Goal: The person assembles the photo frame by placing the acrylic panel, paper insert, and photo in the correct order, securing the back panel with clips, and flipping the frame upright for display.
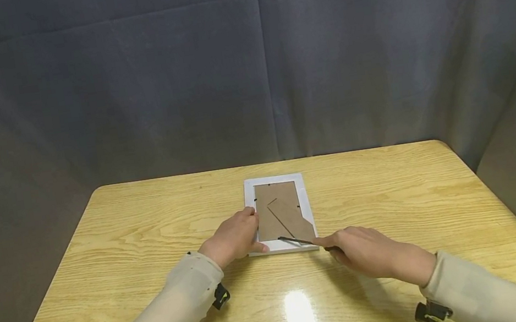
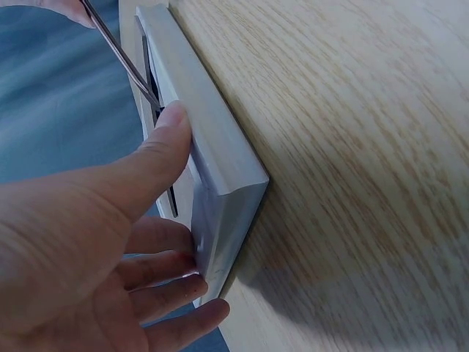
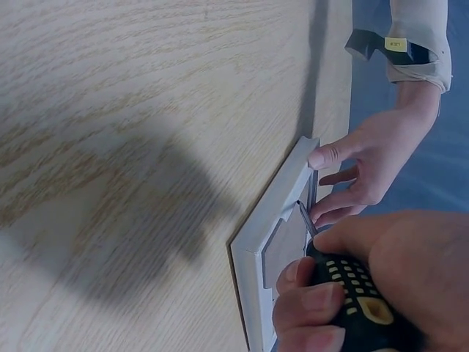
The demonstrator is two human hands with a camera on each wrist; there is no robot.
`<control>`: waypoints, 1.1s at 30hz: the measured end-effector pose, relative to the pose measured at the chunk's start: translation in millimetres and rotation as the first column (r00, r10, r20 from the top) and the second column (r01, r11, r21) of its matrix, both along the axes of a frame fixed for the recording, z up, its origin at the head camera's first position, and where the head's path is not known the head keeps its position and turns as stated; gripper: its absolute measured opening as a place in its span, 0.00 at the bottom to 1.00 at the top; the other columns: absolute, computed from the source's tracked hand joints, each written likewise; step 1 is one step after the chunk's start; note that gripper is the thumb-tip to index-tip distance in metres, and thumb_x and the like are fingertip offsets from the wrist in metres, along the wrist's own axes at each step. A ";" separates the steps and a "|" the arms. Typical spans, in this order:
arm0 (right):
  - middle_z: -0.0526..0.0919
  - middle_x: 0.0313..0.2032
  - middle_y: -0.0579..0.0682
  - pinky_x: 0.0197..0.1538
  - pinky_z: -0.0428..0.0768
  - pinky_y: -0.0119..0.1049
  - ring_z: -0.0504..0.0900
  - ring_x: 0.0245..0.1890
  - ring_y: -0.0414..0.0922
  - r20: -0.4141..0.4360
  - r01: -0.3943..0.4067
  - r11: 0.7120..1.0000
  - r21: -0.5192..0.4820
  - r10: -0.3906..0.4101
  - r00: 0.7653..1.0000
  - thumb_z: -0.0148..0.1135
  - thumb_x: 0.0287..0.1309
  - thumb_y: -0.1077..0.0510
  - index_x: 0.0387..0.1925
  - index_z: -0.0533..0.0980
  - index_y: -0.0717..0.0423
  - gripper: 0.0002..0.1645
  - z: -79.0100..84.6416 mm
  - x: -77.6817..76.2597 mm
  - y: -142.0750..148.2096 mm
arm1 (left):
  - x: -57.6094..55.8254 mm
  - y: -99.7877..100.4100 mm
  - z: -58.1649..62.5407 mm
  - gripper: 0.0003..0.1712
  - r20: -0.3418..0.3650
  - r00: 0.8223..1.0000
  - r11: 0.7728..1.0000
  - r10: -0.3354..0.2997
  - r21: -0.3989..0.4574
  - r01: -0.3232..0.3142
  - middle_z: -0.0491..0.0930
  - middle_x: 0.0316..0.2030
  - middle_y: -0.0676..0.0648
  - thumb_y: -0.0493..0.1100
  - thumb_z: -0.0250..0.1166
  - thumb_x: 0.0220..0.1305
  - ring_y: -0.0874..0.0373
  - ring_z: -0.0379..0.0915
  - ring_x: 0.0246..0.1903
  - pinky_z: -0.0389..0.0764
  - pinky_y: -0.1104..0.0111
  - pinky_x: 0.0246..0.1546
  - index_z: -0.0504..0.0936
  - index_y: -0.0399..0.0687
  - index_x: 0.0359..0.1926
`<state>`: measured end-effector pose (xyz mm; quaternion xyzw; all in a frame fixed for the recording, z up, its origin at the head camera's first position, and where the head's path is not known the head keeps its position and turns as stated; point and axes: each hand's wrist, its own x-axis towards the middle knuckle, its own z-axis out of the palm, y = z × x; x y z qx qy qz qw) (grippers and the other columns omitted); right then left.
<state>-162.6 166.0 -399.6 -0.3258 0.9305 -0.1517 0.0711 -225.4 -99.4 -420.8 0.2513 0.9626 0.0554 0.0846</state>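
Observation:
A white picture frame (image 1: 273, 180) lies face down on the table, its brown backing board (image 1: 287, 195) showing. My left hand (image 1: 235, 235) holds the frame's near left corner, thumb on the near rail and fingers along the left side. In my right hand (image 1: 366, 250) is a screwdriver (image 3: 352, 290) with a black, yellow-dotted handle. Its thin metal shaft (image 2: 121, 55) slants over the near rail, the tip at the board's near edge by a small dark tab. A fold-out stand piece (image 1: 291, 217) lies flat on the board. The right fingers partly hide the handle.
The wooden table (image 1: 156, 215) carries the frame near its middle. A dark grey curtain (image 1: 176, 84) hangs behind the table and along both sides. A bright light reflection falls on the near tabletop. Each sleeve bears a small black wrist device (image 1: 433, 314).

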 end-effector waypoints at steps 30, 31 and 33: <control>0.63 0.16 0.37 0.15 0.61 0.27 0.58 0.14 0.32 0.048 -0.009 1.000 -0.001 0.009 0.999 0.51 0.59 0.65 0.60 0.74 0.52 0.26 2.6 -1.9 -0.3 | 0.0 -0.6 0.0 0.40 -0.011 1.000 1.000 -0.014 0.002 0.014 0.73 0.51 0.42 0.61 0.67 0.47 0.55 0.72 0.43 0.77 0.64 0.46 0.77 0.35 0.53; 0.64 0.16 0.38 0.15 0.61 0.27 0.58 0.14 0.32 0.051 -0.009 1.000 0.000 0.009 0.999 0.51 0.59 0.65 0.60 0.74 0.52 0.26 2.7 -1.9 -0.4 | 0.0 -0.6 0.1 0.40 -0.011 1.000 1.000 -0.014 0.002 0.014 0.73 0.51 0.42 0.61 0.67 0.47 0.55 0.72 0.43 0.77 0.64 0.45 0.77 0.35 0.53; 0.65 0.16 0.38 0.15 0.61 0.27 0.58 0.14 0.33 0.054 -0.007 1.000 0.005 0.007 0.999 0.52 0.59 0.65 0.60 0.74 0.52 0.26 2.9 -2.2 -0.6 | 0.1 -0.7 0.1 0.40 -0.010 1.000 1.000 -0.014 0.003 0.014 0.73 0.51 0.42 0.61 0.68 0.47 0.56 0.72 0.42 0.77 0.64 0.45 0.78 0.35 0.53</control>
